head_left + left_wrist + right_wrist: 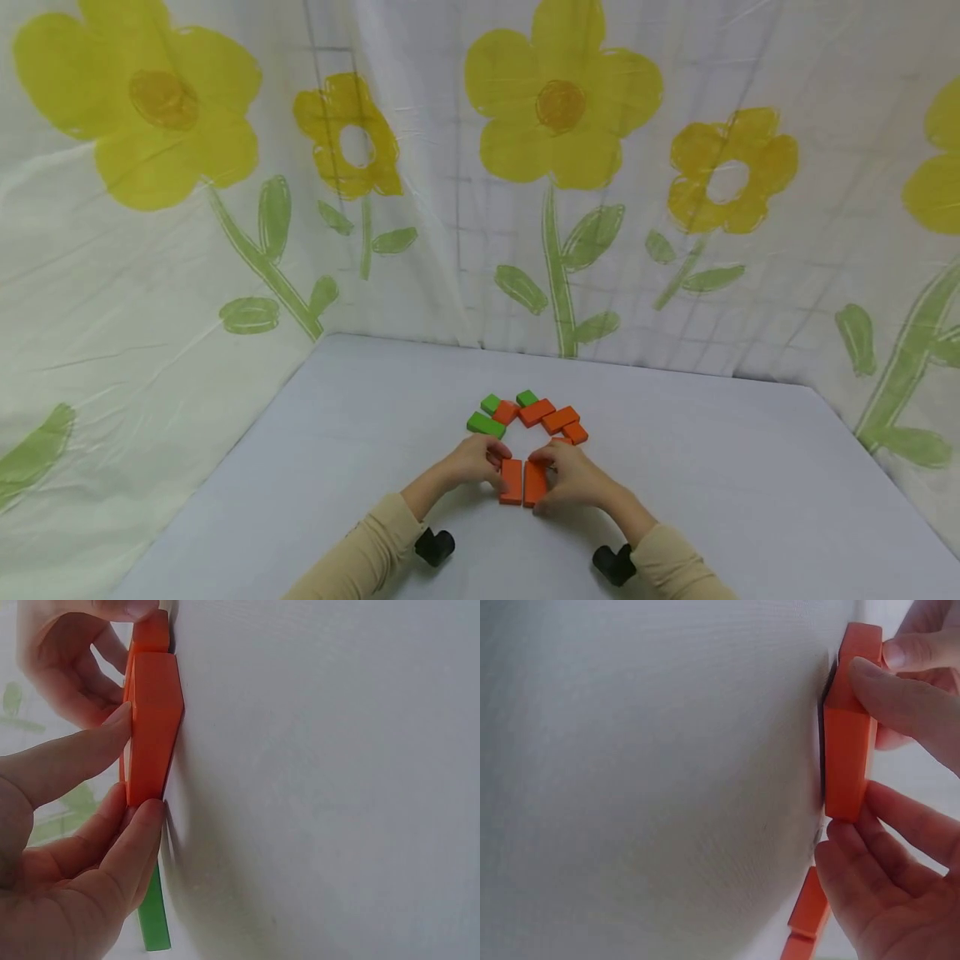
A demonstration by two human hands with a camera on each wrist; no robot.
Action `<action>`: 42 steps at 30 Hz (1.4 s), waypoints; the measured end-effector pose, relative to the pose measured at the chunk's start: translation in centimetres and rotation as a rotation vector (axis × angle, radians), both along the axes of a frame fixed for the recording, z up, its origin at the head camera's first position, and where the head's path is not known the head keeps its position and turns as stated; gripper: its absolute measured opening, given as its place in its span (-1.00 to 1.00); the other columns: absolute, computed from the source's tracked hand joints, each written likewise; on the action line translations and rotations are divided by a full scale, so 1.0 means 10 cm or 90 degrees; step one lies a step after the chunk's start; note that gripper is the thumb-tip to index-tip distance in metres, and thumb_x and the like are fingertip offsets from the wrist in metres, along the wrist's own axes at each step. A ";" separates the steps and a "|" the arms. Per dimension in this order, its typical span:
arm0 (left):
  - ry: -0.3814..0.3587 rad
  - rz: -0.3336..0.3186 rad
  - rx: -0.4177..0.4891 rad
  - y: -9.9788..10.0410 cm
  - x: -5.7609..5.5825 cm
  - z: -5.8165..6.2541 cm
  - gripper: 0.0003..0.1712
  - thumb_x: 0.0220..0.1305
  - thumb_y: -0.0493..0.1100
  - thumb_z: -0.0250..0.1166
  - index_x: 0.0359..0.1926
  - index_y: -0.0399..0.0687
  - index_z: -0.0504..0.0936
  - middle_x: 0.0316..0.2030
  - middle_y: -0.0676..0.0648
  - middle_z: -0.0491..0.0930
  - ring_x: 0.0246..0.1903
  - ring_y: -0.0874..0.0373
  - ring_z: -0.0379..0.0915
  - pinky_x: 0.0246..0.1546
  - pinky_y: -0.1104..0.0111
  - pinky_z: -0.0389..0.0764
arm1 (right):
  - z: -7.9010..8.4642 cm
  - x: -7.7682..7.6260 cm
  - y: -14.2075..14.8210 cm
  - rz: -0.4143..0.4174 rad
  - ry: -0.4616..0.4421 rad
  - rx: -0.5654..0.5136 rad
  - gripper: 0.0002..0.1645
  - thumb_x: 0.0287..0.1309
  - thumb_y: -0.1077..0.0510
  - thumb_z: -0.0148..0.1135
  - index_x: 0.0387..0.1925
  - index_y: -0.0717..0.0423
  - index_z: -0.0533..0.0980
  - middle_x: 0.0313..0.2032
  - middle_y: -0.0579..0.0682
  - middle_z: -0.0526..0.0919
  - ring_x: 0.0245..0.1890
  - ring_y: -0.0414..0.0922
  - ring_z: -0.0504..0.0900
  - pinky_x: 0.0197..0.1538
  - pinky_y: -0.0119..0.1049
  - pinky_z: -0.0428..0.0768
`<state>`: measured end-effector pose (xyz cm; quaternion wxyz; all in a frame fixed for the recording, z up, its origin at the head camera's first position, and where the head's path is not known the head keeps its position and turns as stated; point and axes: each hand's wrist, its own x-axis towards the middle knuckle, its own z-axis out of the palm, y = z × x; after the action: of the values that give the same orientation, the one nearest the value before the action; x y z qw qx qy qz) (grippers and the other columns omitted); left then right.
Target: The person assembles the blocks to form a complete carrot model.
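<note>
Two orange blocks lie side by side on the white table, a thin gap between them in the head view. My left hand (474, 462) holds the left orange block (511, 482), thumb on the near end and fingers at its outer side. The right orange block (535, 485) is gripped by my right hand (576, 480), its thumb at the near end. Up close, the left wrist view shows the left block (155, 712) lying on the tabletop. In the right wrist view, fingertips meet the side of the right block (847, 757).
Beyond my hands, an arc of blocks includes a long green block (486, 426), smaller green blocks (527, 398) and several orange blocks (561, 419). One orange block is partly hidden by my right hand. A flower-printed curtain (420, 275) hangs behind the white table (360, 400).
</note>
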<state>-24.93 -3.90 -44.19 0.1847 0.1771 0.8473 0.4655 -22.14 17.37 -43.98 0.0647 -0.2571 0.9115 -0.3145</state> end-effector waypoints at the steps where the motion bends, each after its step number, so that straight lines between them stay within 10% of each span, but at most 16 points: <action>1: -0.001 -0.001 -0.001 0.00 0.00 0.00 -0.59 -0.12 -0.45 0.49 -0.15 -0.30 0.61 -0.34 -0.02 0.52 -0.33 0.16 0.39 -0.26 0.38 0.48 | 0.00 0.00 -0.01 0.000 -0.001 0.000 -0.27 -0.37 0.13 0.65 -0.05 0.30 0.58 -0.22 -0.01 0.52 -0.17 -0.04 0.49 -0.07 -0.11 0.52; 15: 0.000 -0.007 -0.010 0.01 0.01 0.04 -0.59 -0.09 -0.46 0.47 -0.14 -0.31 0.60 -0.34 -0.05 0.51 -0.32 0.14 0.37 -0.24 0.34 0.48 | 0.02 -0.03 -0.02 0.011 -0.025 0.014 -0.25 -0.29 0.13 0.60 0.02 0.33 0.54 -0.14 0.04 0.53 -0.14 -0.02 0.47 -0.04 -0.04 0.51; 28: -0.012 0.000 -0.013 0.03 0.03 0.05 -0.60 -0.08 -0.49 0.44 -0.14 -0.32 0.60 -0.35 -0.07 0.49 -0.33 0.11 0.36 -0.24 0.31 0.49 | 0.02 -0.44 0.13 -0.395 0.057 -0.084 -0.38 0.02 0.22 0.34 0.06 0.54 0.43 -0.05 0.42 0.52 -0.03 0.28 0.50 0.03 0.12 0.46; 35: -0.018 0.013 -0.023 0.05 0.03 0.05 -0.61 -0.08 -0.49 0.44 -0.15 -0.32 0.61 -0.36 -0.07 0.49 -0.34 0.10 0.36 -0.25 0.31 0.49 | -0.02 -0.54 0.15 -0.409 -0.045 -0.037 -0.17 0.05 0.05 0.36 0.15 0.61 0.31 0.09 0.51 0.43 0.07 0.31 0.45 0.11 0.12 0.43; 42: -0.022 0.023 -0.034 0.07 0.01 0.04 -0.61 -0.07 -0.48 0.44 -0.14 -0.30 0.62 -0.37 -0.06 0.49 -0.34 0.11 0.35 -0.26 0.32 0.47 | -0.09 -0.55 0.08 -0.417 -0.019 -0.023 -0.20 0.00 0.05 0.43 0.08 0.59 0.38 -0.08 0.40 0.52 -0.13 0.18 0.51 -0.05 0.01 0.53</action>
<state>-24.81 -3.18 -43.75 0.1957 0.1489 0.8590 0.4491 -27.67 18.19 -44.83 -0.0309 0.0534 0.9389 -0.3385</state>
